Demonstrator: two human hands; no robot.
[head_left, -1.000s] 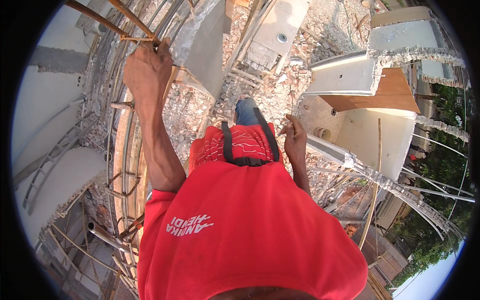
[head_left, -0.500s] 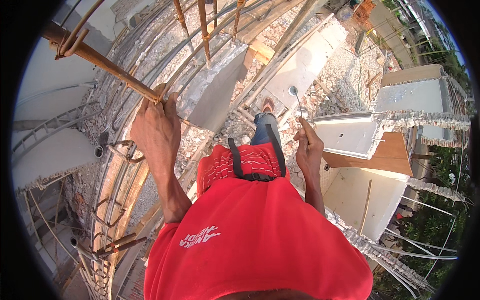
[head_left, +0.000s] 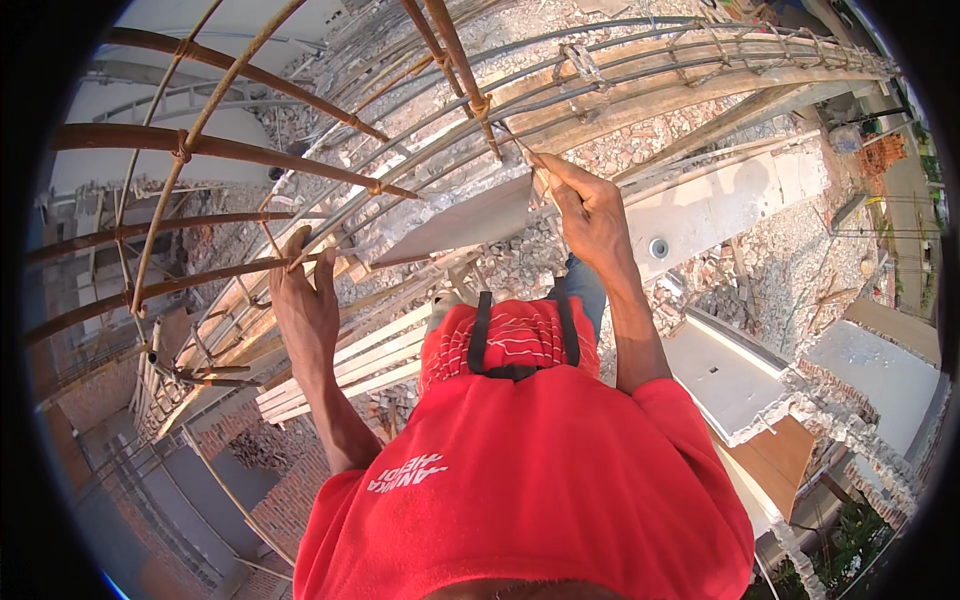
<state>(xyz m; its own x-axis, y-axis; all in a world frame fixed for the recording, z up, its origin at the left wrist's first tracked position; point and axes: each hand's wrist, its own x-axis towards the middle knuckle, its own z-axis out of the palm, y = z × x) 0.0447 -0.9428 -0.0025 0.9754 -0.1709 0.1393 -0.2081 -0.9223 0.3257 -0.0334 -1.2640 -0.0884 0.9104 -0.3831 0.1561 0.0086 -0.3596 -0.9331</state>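
Observation:
My left hand point(head_left: 306, 310) is closed, thumb and fingers pinching the end of a rusty rebar point(head_left: 200, 287) that runs in from the left. Beside it pass long grey bars of a curved reinforcement cage. My right hand point(head_left: 592, 218) is raised ahead of me, its fingers wrapped round a thin metal rod point(head_left: 524, 150). The rod's tip points at the foot of an upright rusty rebar point(head_left: 462, 62), near a wire tie; whether they touch I cannot tell. Another rusty rebar point(head_left: 270, 165) lies ahead of my left hand, with thinner crossbars tied to it.
Wooden formwork boards point(head_left: 660, 85) curve along the cage. A grey slab point(head_left: 460, 228) stands in broken rubble point(head_left: 670, 280) below. A pale panel with a round hole point(head_left: 720, 205) lies right of my legs. Broken wall pieces point(head_left: 740, 375) stand farther right, brickwork point(head_left: 140, 500) lower left.
My view has swung leftward. My right hand has risen from my right side to the cage with the thin rod. My left hand still grips a rebar end, now lower in view.

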